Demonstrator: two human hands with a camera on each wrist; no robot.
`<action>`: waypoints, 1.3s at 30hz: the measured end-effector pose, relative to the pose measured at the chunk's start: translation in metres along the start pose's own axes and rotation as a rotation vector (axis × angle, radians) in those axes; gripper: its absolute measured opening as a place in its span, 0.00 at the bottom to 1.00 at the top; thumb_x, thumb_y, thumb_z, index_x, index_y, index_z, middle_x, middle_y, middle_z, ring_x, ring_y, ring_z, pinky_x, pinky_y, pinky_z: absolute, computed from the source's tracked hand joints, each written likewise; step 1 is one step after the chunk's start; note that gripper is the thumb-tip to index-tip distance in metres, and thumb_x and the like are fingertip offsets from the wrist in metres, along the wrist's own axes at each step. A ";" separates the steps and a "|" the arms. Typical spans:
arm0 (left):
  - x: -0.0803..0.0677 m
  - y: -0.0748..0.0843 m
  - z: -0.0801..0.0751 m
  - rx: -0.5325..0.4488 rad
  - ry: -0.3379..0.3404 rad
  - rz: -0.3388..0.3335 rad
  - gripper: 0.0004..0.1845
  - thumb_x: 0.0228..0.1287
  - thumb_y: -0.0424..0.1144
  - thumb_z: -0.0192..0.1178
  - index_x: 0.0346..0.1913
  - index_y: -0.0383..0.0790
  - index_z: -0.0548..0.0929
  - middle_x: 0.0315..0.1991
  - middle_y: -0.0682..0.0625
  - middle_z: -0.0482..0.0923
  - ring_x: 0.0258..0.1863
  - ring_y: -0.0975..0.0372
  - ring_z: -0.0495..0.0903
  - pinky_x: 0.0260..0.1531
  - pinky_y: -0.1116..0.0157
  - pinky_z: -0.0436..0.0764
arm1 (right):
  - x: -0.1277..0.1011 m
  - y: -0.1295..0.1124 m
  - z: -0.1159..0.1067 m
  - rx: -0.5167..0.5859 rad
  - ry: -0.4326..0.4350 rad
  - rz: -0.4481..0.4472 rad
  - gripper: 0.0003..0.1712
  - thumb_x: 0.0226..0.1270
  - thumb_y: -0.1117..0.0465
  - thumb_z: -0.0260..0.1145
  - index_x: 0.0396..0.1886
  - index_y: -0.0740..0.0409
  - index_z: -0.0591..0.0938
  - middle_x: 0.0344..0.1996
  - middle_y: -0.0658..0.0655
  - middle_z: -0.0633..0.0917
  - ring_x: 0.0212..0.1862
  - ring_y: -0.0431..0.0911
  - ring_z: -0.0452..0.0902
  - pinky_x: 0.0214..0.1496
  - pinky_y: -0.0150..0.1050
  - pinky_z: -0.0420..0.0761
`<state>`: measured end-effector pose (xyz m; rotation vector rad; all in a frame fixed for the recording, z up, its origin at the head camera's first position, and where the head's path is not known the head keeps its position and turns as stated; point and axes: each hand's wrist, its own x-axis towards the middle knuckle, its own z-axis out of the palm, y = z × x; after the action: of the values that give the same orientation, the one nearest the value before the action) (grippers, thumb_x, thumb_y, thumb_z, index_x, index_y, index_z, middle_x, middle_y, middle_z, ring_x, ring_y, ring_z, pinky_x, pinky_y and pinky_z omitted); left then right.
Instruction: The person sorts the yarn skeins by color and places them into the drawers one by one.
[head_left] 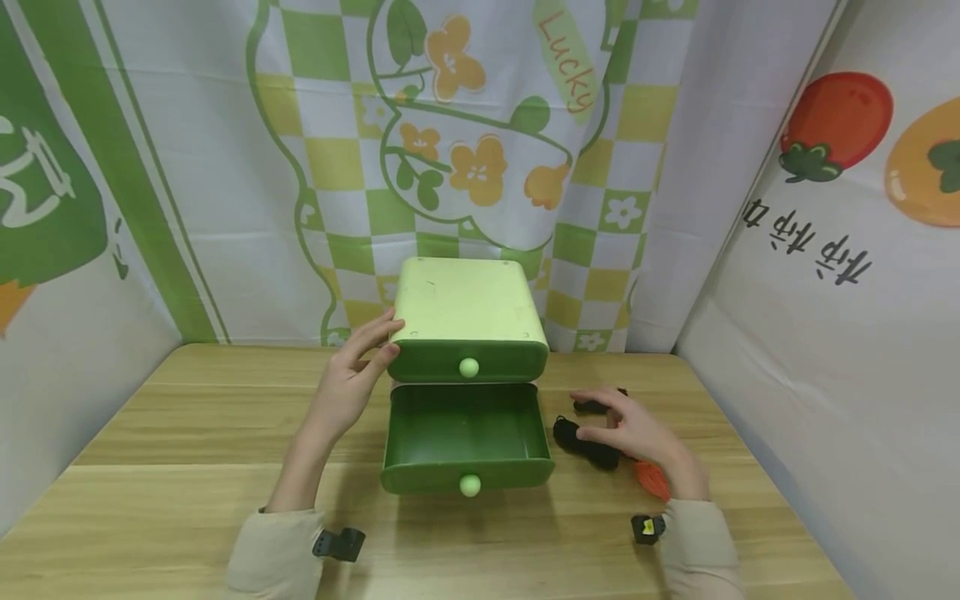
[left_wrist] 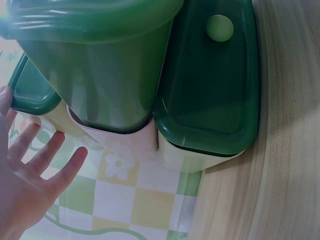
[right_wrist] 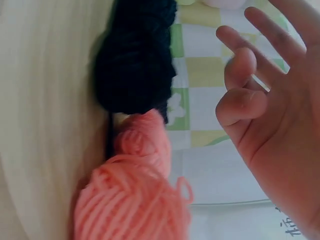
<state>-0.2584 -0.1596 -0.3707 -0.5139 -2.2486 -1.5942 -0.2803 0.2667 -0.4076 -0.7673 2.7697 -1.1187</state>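
A small drawer cabinet (head_left: 465, 300) with a pale yellow-green top stands on the table. Its middle drawer (head_left: 423, 477), dark green with a round light knob, is pulled out and its inside holds nothing visible. My left hand (head_left: 345, 392) touches the cabinet's upper left front edge with its thumb and fingers extended. On the right, my right hand (head_left: 641, 433) hovers over a black yarn skein (head_left: 588, 450), loosely bent and holding nothing. The right wrist view shows a gap between its fingers and the black skein. Orange yarn (right_wrist: 132, 205) lies beside the black one, partly under the right forearm.
Another black bundle (head_left: 591, 407) sits behind the right fingers. The top drawer (head_left: 427, 361) and the bottom drawer (left_wrist: 205, 90) are closed. A printed curtain (head_left: 315, 158) hangs behind the wooden table (head_left: 172, 433), with white printed cloth at both sides.
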 end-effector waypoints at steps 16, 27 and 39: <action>0.000 -0.004 0.000 0.004 0.001 0.015 0.21 0.77 0.44 0.52 0.69 0.56 0.73 0.76 0.63 0.59 0.73 0.58 0.63 0.59 0.49 0.72 | 0.002 0.023 0.011 -0.036 -0.067 0.025 0.33 0.63 0.56 0.73 0.68 0.56 0.75 0.65 0.62 0.76 0.41 0.45 0.70 0.45 0.35 0.72; 0.000 -0.004 0.000 0.008 0.002 0.022 0.20 0.77 0.44 0.52 0.69 0.56 0.74 0.76 0.61 0.59 0.72 0.56 0.65 0.59 0.50 0.73 | 0.001 0.029 0.016 -0.081 -0.112 0.087 0.36 0.60 0.55 0.75 0.69 0.52 0.75 0.69 0.64 0.73 0.68 0.64 0.68 0.66 0.64 0.69; 0.001 -0.004 0.000 0.009 0.000 0.005 0.20 0.77 0.46 0.52 0.69 0.59 0.73 0.76 0.65 0.59 0.71 0.58 0.65 0.59 0.51 0.73 | 0.003 0.030 0.017 -0.177 -0.115 0.048 0.31 0.61 0.56 0.73 0.66 0.49 0.79 0.58 0.58 0.83 0.56 0.52 0.79 0.54 0.47 0.78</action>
<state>-0.2611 -0.1607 -0.3734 -0.5166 -2.2519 -1.5809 -0.2918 0.2721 -0.4397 -0.7502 2.7998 -0.8033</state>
